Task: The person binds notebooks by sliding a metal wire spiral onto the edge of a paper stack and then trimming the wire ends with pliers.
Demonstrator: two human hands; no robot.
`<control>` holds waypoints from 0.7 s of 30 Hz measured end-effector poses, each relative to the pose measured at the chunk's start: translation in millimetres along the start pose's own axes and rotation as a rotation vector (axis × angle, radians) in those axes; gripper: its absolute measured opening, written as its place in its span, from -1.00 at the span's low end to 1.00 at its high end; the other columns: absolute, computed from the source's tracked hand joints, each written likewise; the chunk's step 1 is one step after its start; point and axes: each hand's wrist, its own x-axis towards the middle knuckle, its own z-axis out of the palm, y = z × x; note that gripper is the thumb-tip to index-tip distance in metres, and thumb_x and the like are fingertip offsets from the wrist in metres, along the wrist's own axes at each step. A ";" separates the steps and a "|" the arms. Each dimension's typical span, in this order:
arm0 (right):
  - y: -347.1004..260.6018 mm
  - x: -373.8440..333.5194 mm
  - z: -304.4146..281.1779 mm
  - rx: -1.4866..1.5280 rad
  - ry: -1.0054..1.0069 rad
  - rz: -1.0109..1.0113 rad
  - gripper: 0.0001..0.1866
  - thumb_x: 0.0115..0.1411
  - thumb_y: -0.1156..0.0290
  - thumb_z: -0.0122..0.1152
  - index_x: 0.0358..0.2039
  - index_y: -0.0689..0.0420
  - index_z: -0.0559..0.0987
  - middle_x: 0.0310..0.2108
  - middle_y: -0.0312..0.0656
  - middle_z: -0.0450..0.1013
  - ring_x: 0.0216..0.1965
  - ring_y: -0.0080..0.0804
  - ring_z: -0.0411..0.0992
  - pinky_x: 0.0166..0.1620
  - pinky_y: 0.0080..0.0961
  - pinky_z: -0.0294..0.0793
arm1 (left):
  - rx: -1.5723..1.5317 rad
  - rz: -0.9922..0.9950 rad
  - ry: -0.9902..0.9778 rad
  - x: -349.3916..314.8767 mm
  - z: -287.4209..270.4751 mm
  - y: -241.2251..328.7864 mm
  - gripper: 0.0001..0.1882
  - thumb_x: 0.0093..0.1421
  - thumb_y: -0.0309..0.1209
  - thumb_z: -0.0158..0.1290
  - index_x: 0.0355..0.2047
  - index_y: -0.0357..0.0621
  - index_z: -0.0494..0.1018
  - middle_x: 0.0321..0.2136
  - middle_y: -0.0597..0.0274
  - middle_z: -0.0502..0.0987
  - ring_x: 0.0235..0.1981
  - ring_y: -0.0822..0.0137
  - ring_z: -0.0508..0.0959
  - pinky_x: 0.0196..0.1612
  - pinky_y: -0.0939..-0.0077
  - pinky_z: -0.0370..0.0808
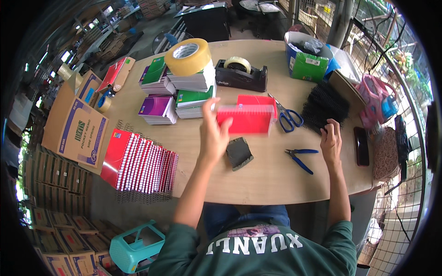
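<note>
My left hand (pixel 213 135) grips a red memo notebook (pixel 246 122) by its left end, raised over the table and slightly blurred. Just behind it, another red notebook (pixel 258 100) lies flat. My right hand (pixel 331 143) is at the near edge of a pile of black spiral binding coils (pixel 325 106). Its fingers are curled, and whatever they may pinch is too small to make out. Blue-handled scissors (pixel 290 120) rest between the notebooks and the coils. Blue-handled cutting pliers (pixel 301 158) lie to the left of my right forearm. A dark square block (pixel 239 153) sits below the held notebook.
Spiral-threaded red notebooks (pixel 142 162) are stacked at left, beside an open carton (pixel 76 126). Purple and green notebook stacks (pixel 157 109) carry a tape roll (pixel 188 55). Behind stands a tape dispenser (pixel 241 76). A phone (pixel 362 146) and pouch (pixel 386 154) line the right edge.
</note>
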 end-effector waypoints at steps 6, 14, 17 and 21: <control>-87.0 -4.3 -21.8 0.676 -0.601 -0.097 -0.59 0.15 0.63 0.29 0.04 0.12 0.63 -0.32 -0.04 0.55 -0.35 -0.14 0.54 -0.30 -0.34 0.53 | 0.382 0.087 -0.201 -170.6 -45.8 5.2 -0.59 0.23 -0.66 0.11 0.10 -0.19 0.45 -0.13 -0.02 0.49 -0.09 0.06 0.50 -0.09 0.30 0.49; -138.9 -36.3 -24.8 0.785 -0.766 -0.050 -0.78 0.14 0.54 0.34 -0.17 0.09 0.73 -0.38 -0.14 0.59 -0.34 -0.25 0.55 -0.28 -0.38 0.54 | 0.367 0.104 0.010 -182.4 -18.5 -12.1 -0.80 0.21 -0.46 0.24 -0.19 -0.19 0.49 -0.23 0.05 0.45 -0.16 0.07 0.46 -0.08 0.23 0.43; -146.5 -35.2 -27.5 0.783 -0.717 -0.045 -0.80 0.15 0.54 0.35 -0.19 0.10 0.73 -0.36 -0.13 0.60 -0.33 -0.24 0.56 -0.27 -0.37 0.54 | 0.360 0.069 0.024 -178.8 -19.8 -17.8 -0.78 0.20 -0.45 0.25 -0.18 -0.19 0.49 -0.23 0.05 0.42 -0.17 0.08 0.45 -0.08 0.24 0.43; -147.7 -31.3 -29.2 0.828 -0.758 -0.085 -0.80 0.15 0.55 0.34 -0.20 0.12 0.73 -0.34 -0.13 0.60 -0.33 -0.23 0.56 -0.27 -0.35 0.54 | 0.377 0.119 0.039 -176.8 -20.3 -13.1 -0.79 0.21 -0.45 0.24 -0.18 -0.18 0.50 -0.24 0.06 0.40 -0.17 0.09 0.45 -0.09 0.24 0.43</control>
